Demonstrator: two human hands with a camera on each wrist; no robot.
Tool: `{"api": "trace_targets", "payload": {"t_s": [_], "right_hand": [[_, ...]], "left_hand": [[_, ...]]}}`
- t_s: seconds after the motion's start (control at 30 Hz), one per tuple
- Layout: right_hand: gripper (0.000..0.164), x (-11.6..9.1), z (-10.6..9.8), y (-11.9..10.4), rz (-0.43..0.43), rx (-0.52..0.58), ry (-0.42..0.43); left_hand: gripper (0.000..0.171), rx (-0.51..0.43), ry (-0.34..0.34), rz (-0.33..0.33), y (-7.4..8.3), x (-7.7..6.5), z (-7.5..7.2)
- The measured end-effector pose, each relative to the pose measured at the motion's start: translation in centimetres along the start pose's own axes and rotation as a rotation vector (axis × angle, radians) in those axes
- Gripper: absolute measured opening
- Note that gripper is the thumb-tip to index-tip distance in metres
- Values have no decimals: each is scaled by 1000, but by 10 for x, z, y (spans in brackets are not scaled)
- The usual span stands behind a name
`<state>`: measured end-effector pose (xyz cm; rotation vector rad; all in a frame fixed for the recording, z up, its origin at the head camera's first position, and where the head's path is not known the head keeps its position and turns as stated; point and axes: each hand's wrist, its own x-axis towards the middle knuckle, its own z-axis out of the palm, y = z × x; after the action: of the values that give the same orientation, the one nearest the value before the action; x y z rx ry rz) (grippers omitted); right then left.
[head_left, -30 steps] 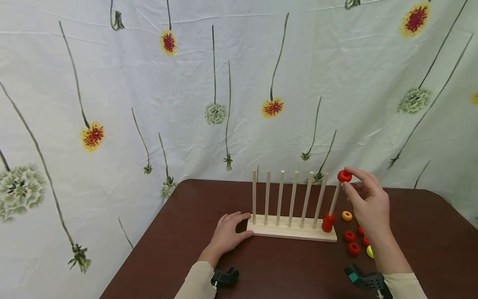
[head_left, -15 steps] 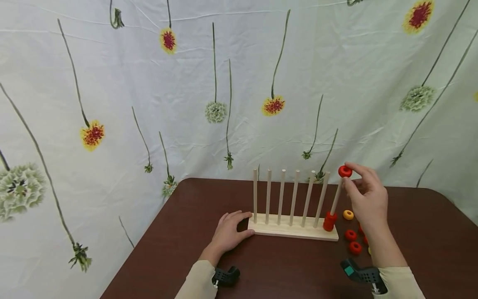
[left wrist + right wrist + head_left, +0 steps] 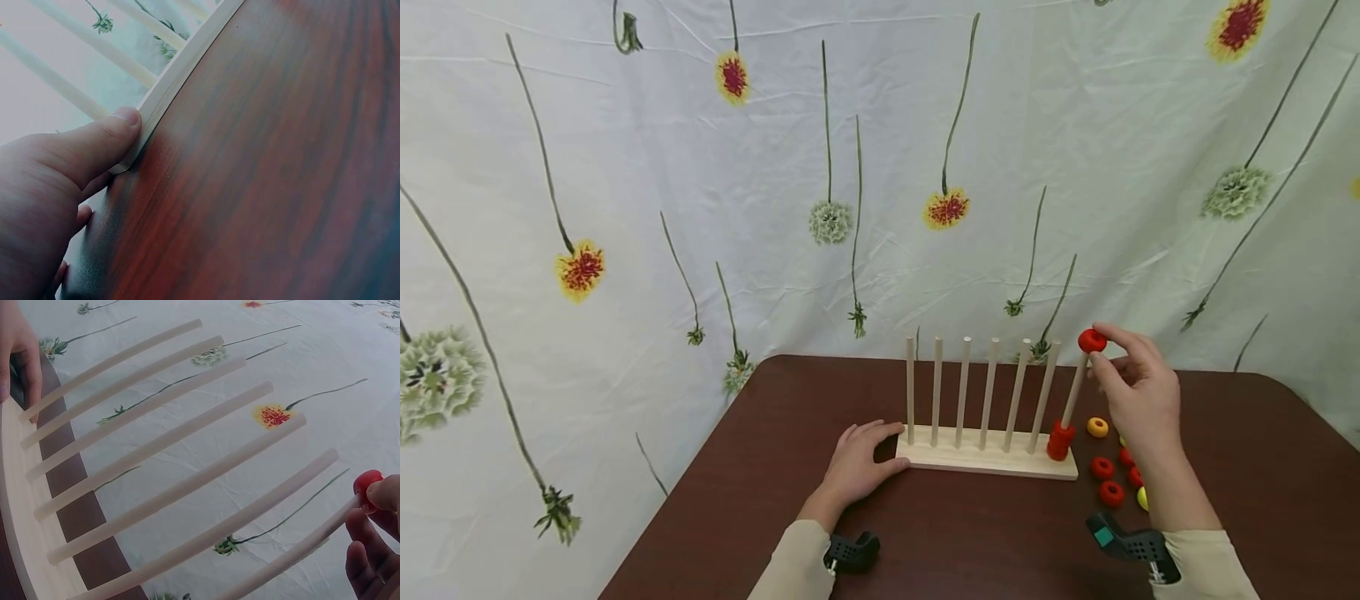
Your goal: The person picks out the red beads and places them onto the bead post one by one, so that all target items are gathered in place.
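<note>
A wooden peg rack (image 3: 985, 455) with several upright pegs stands on the table. My left hand (image 3: 856, 462) grips its left end; in the left wrist view the thumb (image 3: 112, 134) lies against the base's front edge, the fingertips partly hidden. At the rightmost peg (image 3: 1075, 390), my right hand (image 3: 1138, 400) pinches a red bead (image 3: 1092, 341) between thumb and index finger. That bead sits at the peg's top; in the right wrist view the peg's tip meets the red bead (image 3: 369, 487). Stacked red beads (image 3: 1060, 442) surround the foot of this same peg. The other pegs are bare.
Right of the rack lie loose beads: an orange one (image 3: 1097, 427), several red ones (image 3: 1111, 493) and a yellow one (image 3: 1143, 498), some partly behind the right forearm. A flower-print cloth (image 3: 760, 183) hangs behind the dark brown table (image 3: 970, 542).
My right hand has lifted the red bead slightly and then brought it a little lower onto the peg's top. The left hand stays at the rack's end. The head view has shifted slightly.
</note>
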<state>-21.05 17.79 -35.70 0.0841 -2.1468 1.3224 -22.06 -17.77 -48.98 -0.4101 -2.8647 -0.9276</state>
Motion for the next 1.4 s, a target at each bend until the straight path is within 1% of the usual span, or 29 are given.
{"api": "trace_targets", "payload": {"t_s": [0.2, 0.4, 0.53, 0.83, 1.03, 1.2, 1.4], "right_hand": [[38, 1, -1, 2, -15, -12, -15], [36, 0, -3, 7, -35, -72, -85], [36, -2, -6, 9, -23, -107, -135], [41, -2, -10, 16, -23, -143, -255], [39, -2, -10, 20, -23, -193, -293], [36, -1, -9, 23, -21, -238, -333], [37, -1, -9, 25, -15, -267, -378]], "left_hand": [[54, 0, -4, -5, 2, 1, -1], [54, -1, 0, -4, 3, 1, -1], [54, 4, 0, -3, 3, 1, -1], [55, 9, 9, 1, 2, 0, -1], [55, 7, 11, 2, 3, 0, -1], [54, 0, 6, -9, 3, -1, -1], [55, 5, 9, -5, 3, -1, -1]]}}
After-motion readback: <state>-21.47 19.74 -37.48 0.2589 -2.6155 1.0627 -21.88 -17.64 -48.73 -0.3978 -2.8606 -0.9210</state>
